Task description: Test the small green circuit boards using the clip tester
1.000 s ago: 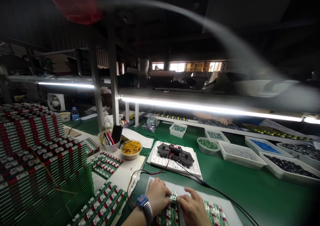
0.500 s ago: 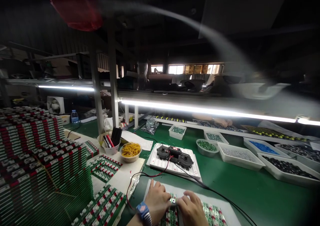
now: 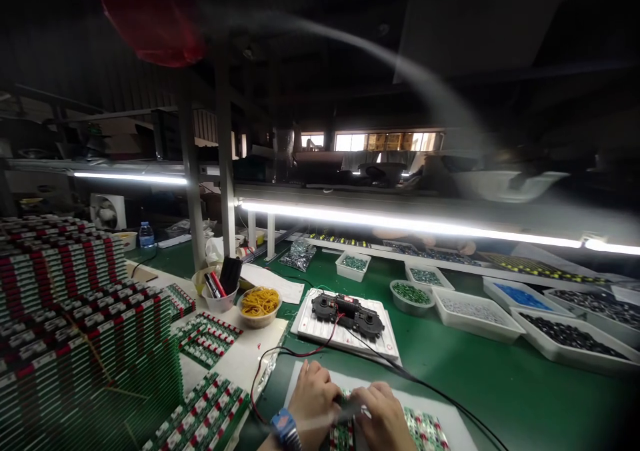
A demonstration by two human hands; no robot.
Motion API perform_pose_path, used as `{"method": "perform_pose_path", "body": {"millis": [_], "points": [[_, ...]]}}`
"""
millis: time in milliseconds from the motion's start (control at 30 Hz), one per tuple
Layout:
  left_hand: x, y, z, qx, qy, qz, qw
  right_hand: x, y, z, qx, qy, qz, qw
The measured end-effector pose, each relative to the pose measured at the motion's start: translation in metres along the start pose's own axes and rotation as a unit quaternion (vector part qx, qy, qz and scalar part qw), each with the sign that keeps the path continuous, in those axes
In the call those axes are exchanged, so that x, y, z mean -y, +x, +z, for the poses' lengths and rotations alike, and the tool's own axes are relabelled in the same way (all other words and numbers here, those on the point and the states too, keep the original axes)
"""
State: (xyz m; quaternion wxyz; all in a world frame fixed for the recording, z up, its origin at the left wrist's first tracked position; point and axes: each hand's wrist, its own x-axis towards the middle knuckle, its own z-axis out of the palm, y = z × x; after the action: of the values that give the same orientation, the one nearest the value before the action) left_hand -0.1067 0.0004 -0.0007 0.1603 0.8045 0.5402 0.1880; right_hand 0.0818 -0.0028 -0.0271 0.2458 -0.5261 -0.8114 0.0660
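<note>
My left hand, with a blue strap at its wrist, has its fingers curled at the top of a green circuit board carrying red and white parts. My right hand is closed on the same board from the other side, its fingertips close to those of the left. The hands cover much of the board. Beneath is a white sheet. To the right of my right hand lies a further green board area; whether it joins the held board is hidden.
Tall stacks of circuit boards stand at left. Beyond my hands, a black device with wires rests on a white block. A tub of yellow rubber bands and trays of small parts stand around. Another person's hands show behind the light.
My right hand's raised fingers have come down and inward over the board, hiding the small white part that showed between the hands. My left hand stays almost in place.
</note>
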Motion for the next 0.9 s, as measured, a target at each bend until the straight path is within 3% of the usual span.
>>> {"method": "perform_pose_path", "body": {"millis": [133, 267, 500, 900], "points": [[0.008, 0.011, -0.002, -0.038, -0.053, -0.017, 0.998, 0.004, 0.012, -0.010, 0.023, 0.070, 0.026, 0.997], [0.011, 0.018, -0.002, -0.035, -0.051, -0.025, 0.998, 0.006, 0.017, -0.011, 0.035, 0.093, 0.036, 0.994], [0.015, 0.017, 0.008, -0.023, -0.048, -0.023, 0.998, 0.000, 0.010, -0.002, 0.042, 0.064, 0.030, 0.997], [0.019, 0.018, 0.011, 0.003, -0.038, 0.006, 0.999, -0.008, 0.007, 0.008, 0.013, 0.005, -0.002, 1.000]]}}
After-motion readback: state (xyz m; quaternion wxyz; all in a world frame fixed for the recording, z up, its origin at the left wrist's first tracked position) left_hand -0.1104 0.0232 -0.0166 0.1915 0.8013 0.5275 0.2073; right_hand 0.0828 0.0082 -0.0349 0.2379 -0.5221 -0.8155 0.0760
